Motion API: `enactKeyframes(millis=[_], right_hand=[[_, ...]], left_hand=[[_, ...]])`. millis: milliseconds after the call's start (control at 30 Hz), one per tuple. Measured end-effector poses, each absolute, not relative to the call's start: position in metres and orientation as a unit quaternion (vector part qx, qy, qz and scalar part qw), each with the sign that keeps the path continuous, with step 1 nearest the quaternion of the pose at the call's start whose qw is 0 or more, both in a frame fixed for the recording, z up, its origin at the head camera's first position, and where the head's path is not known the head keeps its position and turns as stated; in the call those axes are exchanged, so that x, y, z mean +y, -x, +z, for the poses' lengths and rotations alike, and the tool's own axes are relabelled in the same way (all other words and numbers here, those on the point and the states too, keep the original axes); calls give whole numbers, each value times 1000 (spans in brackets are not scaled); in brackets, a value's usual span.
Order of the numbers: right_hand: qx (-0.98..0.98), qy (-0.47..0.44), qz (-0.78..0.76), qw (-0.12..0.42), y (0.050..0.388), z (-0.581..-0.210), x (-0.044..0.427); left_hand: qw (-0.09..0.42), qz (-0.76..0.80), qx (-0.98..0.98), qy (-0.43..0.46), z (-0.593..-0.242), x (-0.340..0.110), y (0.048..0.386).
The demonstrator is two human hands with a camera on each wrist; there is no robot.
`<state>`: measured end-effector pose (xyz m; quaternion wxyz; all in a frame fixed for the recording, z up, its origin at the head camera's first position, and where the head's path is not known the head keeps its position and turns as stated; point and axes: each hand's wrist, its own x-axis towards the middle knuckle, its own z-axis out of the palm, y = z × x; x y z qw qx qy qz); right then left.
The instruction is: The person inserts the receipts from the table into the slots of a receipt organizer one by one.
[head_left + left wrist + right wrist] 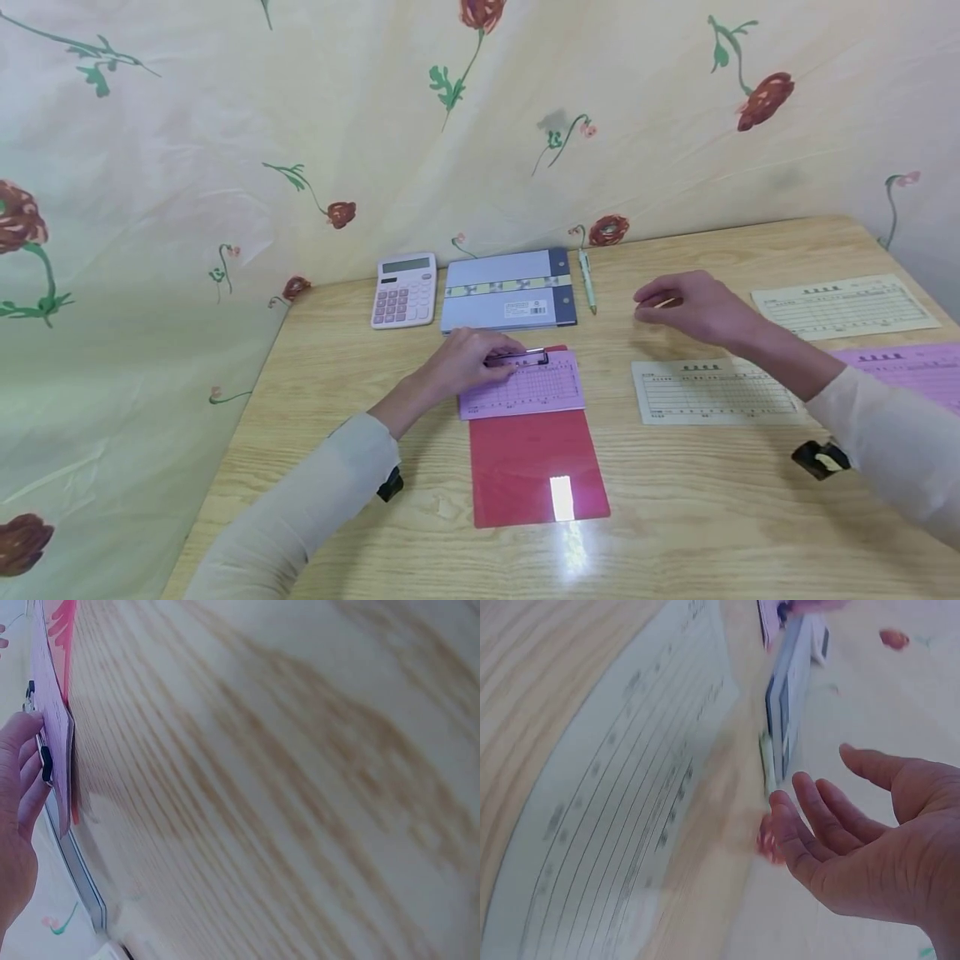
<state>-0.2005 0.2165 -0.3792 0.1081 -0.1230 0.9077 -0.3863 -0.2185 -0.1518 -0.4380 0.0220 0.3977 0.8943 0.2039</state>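
Now, at a pale wood-grain table [645,542], your left hand [468,362] pinches the dark-ended metal clip [534,353] of a flat, glossy red clipboard [536,471], thumb and fingers closed on it; a pink printed paper form [525,392] covers the board's upper part; your right hand [697,307] hovers with fingers loosely bent and holding nothing, just beyond a cream printed paper form [705,396]; behind the board lie a pale-pink, white-edged calculator [425,293], a grey-blue folder with a dark spine [498,271] and a slim light-green pen [587,279].
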Motion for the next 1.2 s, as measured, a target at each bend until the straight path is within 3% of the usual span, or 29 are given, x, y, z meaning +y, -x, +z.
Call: enactKeyframes(millis=[500,867,1200], right_hand=[[916,55,-389,85,215,-385,332],[948,-16,-317,-3,212,-407,405],[927,-68,-338,-148,219,-453,461]], left_hand=[[28,203,898,-391,-437,-151,217],[38,205,898,-388,-436,-150,218],[36,207,897,-388,-435,-150,219]])
